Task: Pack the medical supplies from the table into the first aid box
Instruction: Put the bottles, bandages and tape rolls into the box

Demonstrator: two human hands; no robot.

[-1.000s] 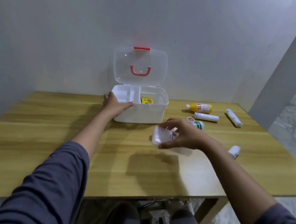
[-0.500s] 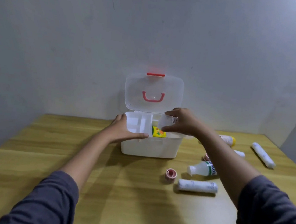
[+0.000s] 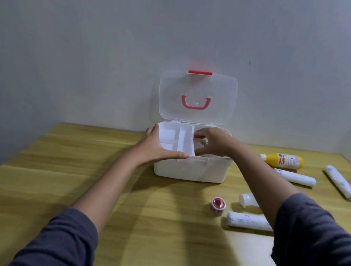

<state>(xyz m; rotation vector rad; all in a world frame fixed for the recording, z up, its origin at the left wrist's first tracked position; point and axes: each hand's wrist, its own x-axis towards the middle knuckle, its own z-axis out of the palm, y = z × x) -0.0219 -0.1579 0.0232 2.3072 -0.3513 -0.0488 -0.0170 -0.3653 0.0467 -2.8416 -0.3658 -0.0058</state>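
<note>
The white box (image 3: 190,169) sits open at the back of the desk (image 3: 56,185), against the wall (image 3: 93,37), with its clear lid (image 3: 197,97) standing upright and showing a red handle (image 3: 195,103) and red latch (image 3: 200,72). The left hand (image 3: 157,148) grips the box's front left corner, fingers (image 3: 152,131) spread round the side and the thumb lying along the front rim. A white divided tray (image 3: 178,140) fills the left half of the box. The right hand (image 3: 211,143) reaches into the right half, fingers curled on a small clear item that is mostly hidden; what it is cannot be told. Right of the box lie a yellow bottle (image 3: 284,161) on its side, a white roll (image 3: 295,177) just in front of it, and a longer roll (image 3: 341,182) farther right, set at an angle. Nearer the person, a red-and-white tape (image 3: 218,205) rests beside a capped white bottle (image 3: 247,200), which the right forearm partly covers, and another white roll (image 3: 247,221) lies in front of both.
</note>
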